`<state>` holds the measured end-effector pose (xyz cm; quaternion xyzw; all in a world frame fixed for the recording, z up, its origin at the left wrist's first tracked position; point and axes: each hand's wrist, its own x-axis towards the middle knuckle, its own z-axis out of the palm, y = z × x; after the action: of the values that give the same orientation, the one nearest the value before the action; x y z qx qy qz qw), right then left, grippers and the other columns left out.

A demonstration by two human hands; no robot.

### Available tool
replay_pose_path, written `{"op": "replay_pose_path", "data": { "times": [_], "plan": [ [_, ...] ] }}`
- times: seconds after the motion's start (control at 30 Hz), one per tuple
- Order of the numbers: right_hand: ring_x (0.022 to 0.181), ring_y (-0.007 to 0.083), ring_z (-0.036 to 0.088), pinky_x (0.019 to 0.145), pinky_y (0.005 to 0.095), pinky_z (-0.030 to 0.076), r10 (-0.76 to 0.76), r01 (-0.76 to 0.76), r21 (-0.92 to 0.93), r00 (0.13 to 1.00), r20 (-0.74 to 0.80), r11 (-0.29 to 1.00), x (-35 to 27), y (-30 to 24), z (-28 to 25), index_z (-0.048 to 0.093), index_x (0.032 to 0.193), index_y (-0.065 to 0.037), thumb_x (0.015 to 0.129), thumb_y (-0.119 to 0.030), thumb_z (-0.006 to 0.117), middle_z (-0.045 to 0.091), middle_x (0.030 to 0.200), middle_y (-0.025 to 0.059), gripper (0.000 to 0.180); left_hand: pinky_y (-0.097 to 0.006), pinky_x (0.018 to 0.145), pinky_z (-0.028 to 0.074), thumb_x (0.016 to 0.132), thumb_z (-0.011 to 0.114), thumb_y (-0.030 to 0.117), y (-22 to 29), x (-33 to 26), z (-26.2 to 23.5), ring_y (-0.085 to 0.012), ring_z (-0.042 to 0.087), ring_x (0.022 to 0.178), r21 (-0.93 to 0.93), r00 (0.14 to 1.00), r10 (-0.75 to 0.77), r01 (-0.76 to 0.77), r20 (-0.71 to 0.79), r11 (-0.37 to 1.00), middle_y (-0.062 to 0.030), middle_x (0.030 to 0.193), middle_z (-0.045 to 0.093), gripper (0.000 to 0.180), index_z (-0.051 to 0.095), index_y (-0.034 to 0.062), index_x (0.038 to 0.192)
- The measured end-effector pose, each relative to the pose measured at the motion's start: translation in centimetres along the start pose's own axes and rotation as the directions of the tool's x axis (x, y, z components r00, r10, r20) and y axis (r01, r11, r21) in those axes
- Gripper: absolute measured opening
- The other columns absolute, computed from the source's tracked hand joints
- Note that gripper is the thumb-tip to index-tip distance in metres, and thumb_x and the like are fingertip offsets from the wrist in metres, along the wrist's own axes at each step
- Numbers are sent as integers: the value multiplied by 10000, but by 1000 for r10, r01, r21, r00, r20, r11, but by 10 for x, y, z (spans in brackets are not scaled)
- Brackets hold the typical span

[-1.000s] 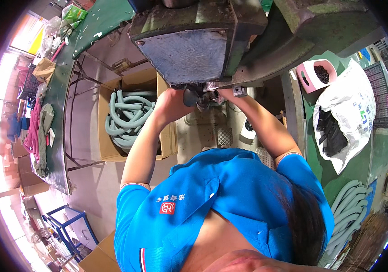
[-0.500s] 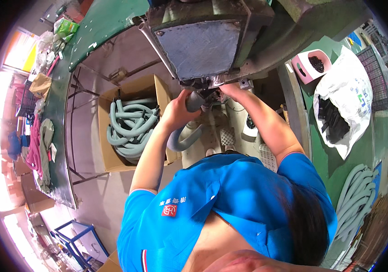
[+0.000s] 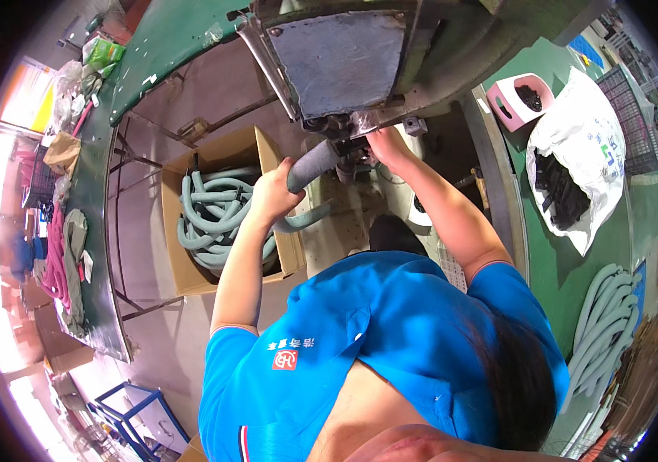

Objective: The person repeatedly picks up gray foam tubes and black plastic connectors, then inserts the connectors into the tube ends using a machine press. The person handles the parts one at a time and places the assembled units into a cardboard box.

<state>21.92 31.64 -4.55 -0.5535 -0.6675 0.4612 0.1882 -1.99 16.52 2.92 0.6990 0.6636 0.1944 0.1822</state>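
My left hand is closed around a grey-green foam tube. The tube's upper end, with a dark piece at its tip, points up and right to the underside of a heavy dark machine. Its other part curves out below my left hand, to the right. My right hand is up beside the machine's working point, close to the tube's dark tip. Its fingertips are mostly hidden by the machine, so their grip does not show.
To the left, a cardboard box holds several similar tubes. On the green right-hand table are a pink bin of small dark parts, a white sack with black pieces, and a pile of tubes. A green-topped bench runs along the left.
My left hand has moved left and slightly down with the tube, showing more of its length. My right hand has shifted slightly left and stays by the machine. A dark-clothed leg now shows below.
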Motion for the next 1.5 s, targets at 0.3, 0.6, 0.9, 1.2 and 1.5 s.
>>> {"op": "replay_pose_path", "data": {
  "times": [0.3, 0.6, 0.9, 1.2, 1.5],
  "plan": [
    [995, 420, 569, 833, 468, 476, -266, 236, -197, 954, -141, 952, -20, -25, -1, 495, 1129, -1, 921, -331, 362, 580, 1102, 248, 412, -464, 731, 492, 652, 710, 181, 3, -2, -11, -404, 613, 854, -3, 1000, 19, -19, -19, 1000, -223, 858, 636, 521, 528, 73, 1128],
    [745, 139, 581, 631, 291, 490, -46, 12, 383, 996, 80, 924, -123, -79, -45, 599, 936, 12, 953, -354, 506, 588, 807, 54, 378, -435, 699, 483, 629, 697, 94, 51, -37, -62, -379, 613, 819, -26, 986, 164, -164, -11, 986, -186, 838, 621, 401, 551, 66, 1002],
    [574, 94, 368, 548, 293, 301, -253, 75, 428, 891, 376, 901, -249, -68, -74, 493, 610, -39, 990, -452, 353, 354, 531, 0, 578, -399, 607, 504, 560, 745, 126, 105, -111, -48, -313, 626, 738, -63, 881, 452, -448, 141, 892, -123, 834, 596, 482, 549, 64, 996],
    [536, 176, 414, 547, 375, 326, -194, 35, 453, 930, 311, 891, -294, -21, -67, 523, 636, 19, 982, -510, 315, 424, 521, 127, 665, -406, 546, 497, 710, 642, 206, 167, -97, -6, -304, 637, 646, -138, 786, 495, -480, 370, 866, -106, 712, 604, 279, 562, 97, 954],
    [679, 112, 488, 608, 265, 383, -128, 339, 603, 922, -364, 722, -290, 5, -163, 508, 853, -36, 1018, -398, 302, 528, 791, 25, 448, -347, 692, 501, 614, 782, 81, 209, -74, 40, -225, 631, 748, -328, 972, 65, -139, -227, 934, -89, 822, 639, 364, 615, 53, 937]
  ]
}}
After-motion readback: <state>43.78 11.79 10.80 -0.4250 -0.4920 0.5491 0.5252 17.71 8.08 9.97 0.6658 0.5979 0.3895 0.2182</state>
